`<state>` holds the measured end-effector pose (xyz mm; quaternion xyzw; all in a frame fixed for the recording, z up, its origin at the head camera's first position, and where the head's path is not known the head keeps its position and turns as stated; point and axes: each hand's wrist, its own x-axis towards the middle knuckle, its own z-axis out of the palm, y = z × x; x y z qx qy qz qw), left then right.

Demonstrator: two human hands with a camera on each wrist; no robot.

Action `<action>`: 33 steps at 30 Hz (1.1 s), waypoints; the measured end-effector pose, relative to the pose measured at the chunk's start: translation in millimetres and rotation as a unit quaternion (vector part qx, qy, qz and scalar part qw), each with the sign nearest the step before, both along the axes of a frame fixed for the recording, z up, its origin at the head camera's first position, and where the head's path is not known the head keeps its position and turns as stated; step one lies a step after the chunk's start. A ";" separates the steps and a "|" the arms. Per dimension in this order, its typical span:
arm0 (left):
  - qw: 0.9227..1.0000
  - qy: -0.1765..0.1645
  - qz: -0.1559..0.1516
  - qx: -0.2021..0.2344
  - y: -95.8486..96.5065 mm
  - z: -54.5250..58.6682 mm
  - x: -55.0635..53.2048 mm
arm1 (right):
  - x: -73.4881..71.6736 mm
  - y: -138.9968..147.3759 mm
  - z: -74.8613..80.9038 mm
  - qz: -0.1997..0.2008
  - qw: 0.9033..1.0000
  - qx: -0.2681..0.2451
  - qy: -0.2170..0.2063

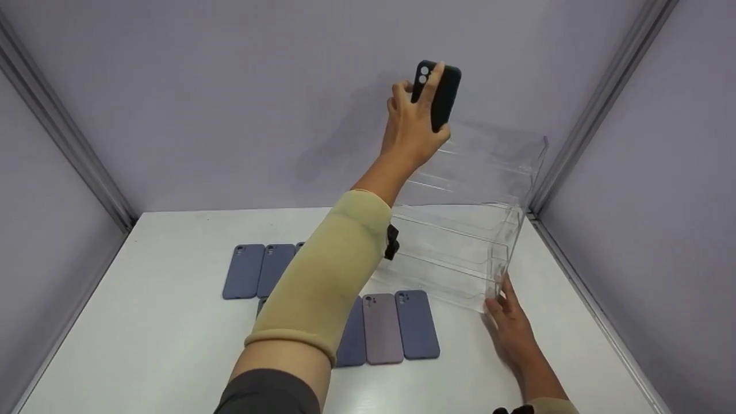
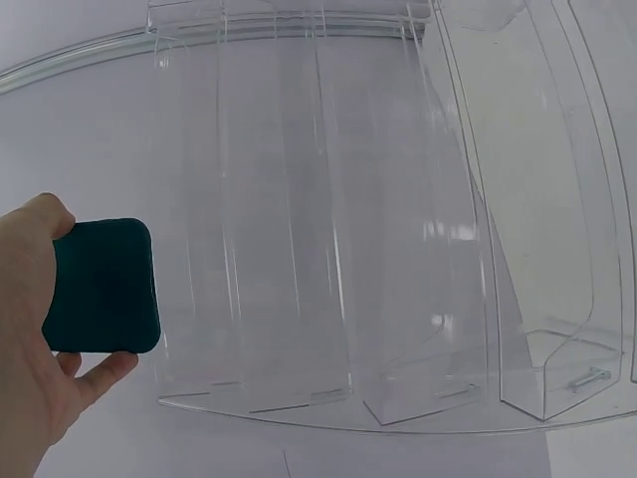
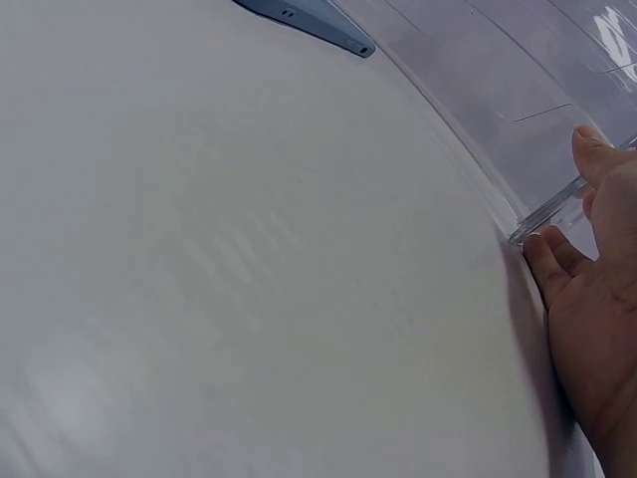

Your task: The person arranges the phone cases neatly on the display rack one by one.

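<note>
Up above the top of a clear acrylic tiered display rack, my left hand grips a dark green phone case by its edges, one finger lying along its back. The left wrist view shows the same phone case teal-green, held to one side of the clear tiers. Low on the rack's right side, my right hand pinches the clear side panel between thumb and fingers. From the right wrist, the thumb and fingers of that hand straddle the panel's edge.
On the white table lie several phone cases in two rows, among them a blue-grey case, a mauve case and another blue case. My left forearm hides part of both rows. Grey walls enclose the back and sides.
</note>
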<state>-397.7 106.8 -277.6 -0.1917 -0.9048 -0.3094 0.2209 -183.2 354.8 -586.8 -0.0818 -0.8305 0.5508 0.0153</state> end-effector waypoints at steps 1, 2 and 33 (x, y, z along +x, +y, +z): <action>1.000 0.004 -0.003 0.008 -1.8 0.0 -2.8 | -0.9 -1.7 -0.1 0.003 1.000 0.000 0.006; 1.000 0.009 -0.004 0.015 -4.0 -0.6 -5.7 | -1.9 -3.4 -0.4 0.006 1.000 -0.002 0.013; 0.997 0.028 0.040 0.058 13.6 -18.8 -23.5 | 9.1 -21.4 7.6 0.010 1.000 0.018 -0.008</action>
